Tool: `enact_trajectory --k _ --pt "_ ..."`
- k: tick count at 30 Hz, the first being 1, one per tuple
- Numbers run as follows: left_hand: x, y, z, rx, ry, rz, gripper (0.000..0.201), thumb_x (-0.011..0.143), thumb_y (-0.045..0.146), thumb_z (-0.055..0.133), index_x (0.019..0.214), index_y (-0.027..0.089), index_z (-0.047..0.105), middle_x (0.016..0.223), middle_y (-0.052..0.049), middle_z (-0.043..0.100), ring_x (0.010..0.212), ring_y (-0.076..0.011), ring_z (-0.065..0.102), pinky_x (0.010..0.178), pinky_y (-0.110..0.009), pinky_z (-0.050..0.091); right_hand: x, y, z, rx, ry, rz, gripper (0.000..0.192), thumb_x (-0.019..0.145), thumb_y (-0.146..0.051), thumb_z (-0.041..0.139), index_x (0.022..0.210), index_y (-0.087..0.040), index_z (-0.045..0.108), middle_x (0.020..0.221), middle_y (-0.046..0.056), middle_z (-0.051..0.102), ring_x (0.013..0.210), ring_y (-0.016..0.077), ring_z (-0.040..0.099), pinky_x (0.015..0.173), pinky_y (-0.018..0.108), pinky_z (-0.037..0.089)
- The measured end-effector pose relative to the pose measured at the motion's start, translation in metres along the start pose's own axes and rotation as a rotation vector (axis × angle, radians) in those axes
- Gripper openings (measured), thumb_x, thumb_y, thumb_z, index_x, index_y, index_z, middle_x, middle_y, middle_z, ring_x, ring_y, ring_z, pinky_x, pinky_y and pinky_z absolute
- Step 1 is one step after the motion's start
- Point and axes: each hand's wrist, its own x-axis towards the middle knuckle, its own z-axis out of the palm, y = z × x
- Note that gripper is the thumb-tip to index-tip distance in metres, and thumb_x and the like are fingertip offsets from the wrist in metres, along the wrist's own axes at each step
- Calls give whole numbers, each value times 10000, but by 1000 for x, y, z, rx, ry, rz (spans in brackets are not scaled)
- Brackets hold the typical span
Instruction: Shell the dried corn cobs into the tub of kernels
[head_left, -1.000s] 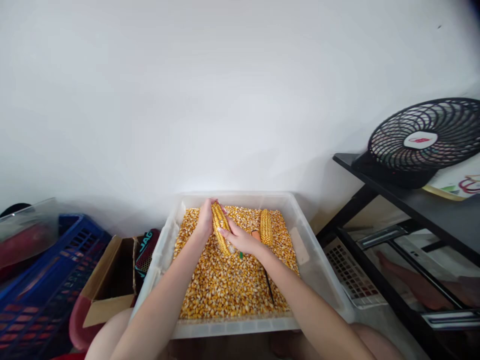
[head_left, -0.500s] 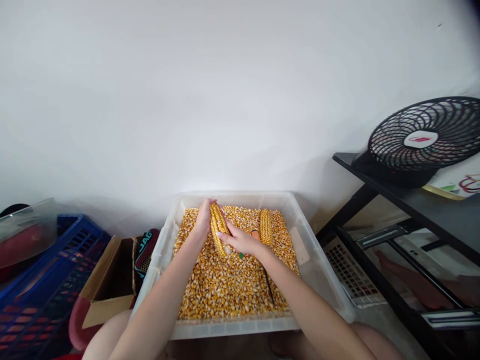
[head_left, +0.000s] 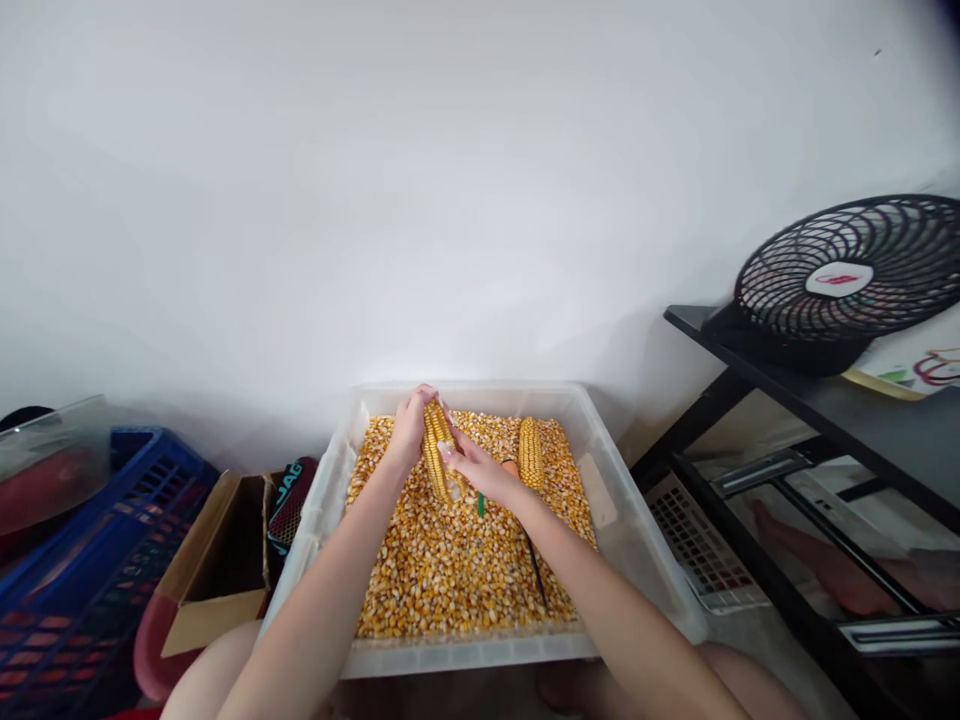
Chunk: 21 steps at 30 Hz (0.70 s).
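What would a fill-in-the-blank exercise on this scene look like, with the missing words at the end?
Counting the corn ear held by the left hand and right hand, ____ ears are in view.
The other ear lies on loose kernels, to the held one's ____ (left or right).
The basket at the picture's far left is ____ in colour.
On the black shelf, the round appliance with a grille is a ____.
Missing words: two; right; blue; fan.

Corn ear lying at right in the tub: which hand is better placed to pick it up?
Probably the right hand: it is nearer the lying ear. The left hand is farther off, at the left of the held ear. Both hands are on the held ear, so one would first have to let go.
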Motion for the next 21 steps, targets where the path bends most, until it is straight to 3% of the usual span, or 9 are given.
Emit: enact_trajectory --k 4,10,15,21 --pt "-3 -2 4 56 -12 -27 162 680 319 522 606 176 525 521 1 556 461 -134 514 484 -244 404 0 5 0 -73 59 -20 786 741 -458 596 1395 -284 196 1400 9 344 1323 181 229 1091 374 179" --pt "-1 -3 -2 -104 -38 -124 192 685 359 504 618 179 514 510 -8 544 504 -149 541 492 -247 418 0 3 -11 62 -167 -18 656 763 -442 572 1348 -276 326 1393 6 357 1271 191 340 1064 372 254" --pt "1 -1 -4 -58 -79 -82 176 693 331 483 616 176 515 531 -10 556 509 -139 540 489 -233 412 -1 -1 -12 184 -107 81 537 772 -357 558 1287 -281 426 1312 -14 468 1189 197 443 1031 378 310" --pt "0 4 -4 76 -19 38 184 714 323 478 617 173 521 522 -1 552 438 -116 491 446 -225 376 1 15 4 348 -3 106 526 668 -173 510 1182 -282 519 1196 -28 562 1106 206 492 931 348 396"
